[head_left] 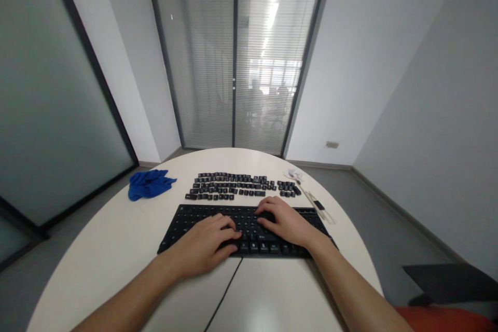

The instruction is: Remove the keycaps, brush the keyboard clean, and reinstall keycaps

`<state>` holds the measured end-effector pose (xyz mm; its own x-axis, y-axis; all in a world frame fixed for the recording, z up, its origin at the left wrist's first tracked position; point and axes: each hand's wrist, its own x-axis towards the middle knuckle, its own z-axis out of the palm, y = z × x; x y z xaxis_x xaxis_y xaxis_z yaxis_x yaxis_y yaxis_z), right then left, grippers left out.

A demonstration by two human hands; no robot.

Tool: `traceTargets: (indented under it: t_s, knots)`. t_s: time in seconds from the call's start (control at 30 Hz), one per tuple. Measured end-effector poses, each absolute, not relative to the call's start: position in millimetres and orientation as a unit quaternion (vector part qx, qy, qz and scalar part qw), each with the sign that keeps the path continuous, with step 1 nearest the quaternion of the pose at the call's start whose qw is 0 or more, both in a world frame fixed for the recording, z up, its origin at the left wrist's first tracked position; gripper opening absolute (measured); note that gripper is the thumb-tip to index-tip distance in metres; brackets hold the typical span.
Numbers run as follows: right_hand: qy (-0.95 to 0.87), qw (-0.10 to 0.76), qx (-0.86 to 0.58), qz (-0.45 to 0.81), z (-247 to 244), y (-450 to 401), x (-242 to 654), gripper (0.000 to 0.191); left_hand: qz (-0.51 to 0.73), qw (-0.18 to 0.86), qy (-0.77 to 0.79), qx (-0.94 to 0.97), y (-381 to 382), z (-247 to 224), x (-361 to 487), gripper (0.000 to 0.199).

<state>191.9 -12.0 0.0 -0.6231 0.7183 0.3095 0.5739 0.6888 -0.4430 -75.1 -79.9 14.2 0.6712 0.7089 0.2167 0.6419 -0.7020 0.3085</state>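
A black keyboard (249, 236) lies across the table in front of me, with keys visible on the part nearest me and its cable (223, 295) running toward me. My left hand (206, 241) rests on its left-centre part, fingers loosely bent and thumb apart. Over the right-centre part is my right hand (286, 218), its fingers curved and spread, fingertips touching or just above the keyboard. Nothing shows between the fingers of either hand. Beyond the keyboard, loose black keycaps (229, 185) lie in rows, with a smaller group of keycaps (287, 188) to their right.
A crumpled blue cloth (150, 184) lies at the left of the round white table (97, 259). At the right are a brush-like tool (311, 197), a thin wire-like tool (327, 215) and crumpled white material (294, 174). A red and black chair (447, 316) stands lower right.
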Motion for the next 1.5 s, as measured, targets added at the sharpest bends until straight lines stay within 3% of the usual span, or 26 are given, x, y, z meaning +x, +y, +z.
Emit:
traceTargets:
  t_s: [0.27, 0.67, 1.17, 1.4, 1.5]
  knots:
    - [-0.889, 0.225, -0.37, 0.148, 1, -12, 192, 0.015, 0.218, 0.04, 0.448, 0.866, -52, 3, -83, 0.018]
    - [-0.889, 0.231, -0.366, 0.151, -1, -12, 194, 0.014, 0.15, -0.096, 0.488, 0.854, 3, 3, -73, 0.014]
    - [-0.889, 0.23, -0.368, 0.148, 0, -12, 193, 0.013, 0.095, -0.103, 0.497, 0.856, 25, 4, -52, 0.01]
    - [-0.891, 0.227, -0.367, 0.142, -1, -13, 194, 0.013, 0.143, -0.08, 0.488, 0.857, 5, 8, -51, 0.013]
    - [-0.892, 0.225, -0.366, 0.143, -1, -13, 194, 0.014, 0.193, -0.025, 0.471, 0.86, -17, 9, -56, 0.013]
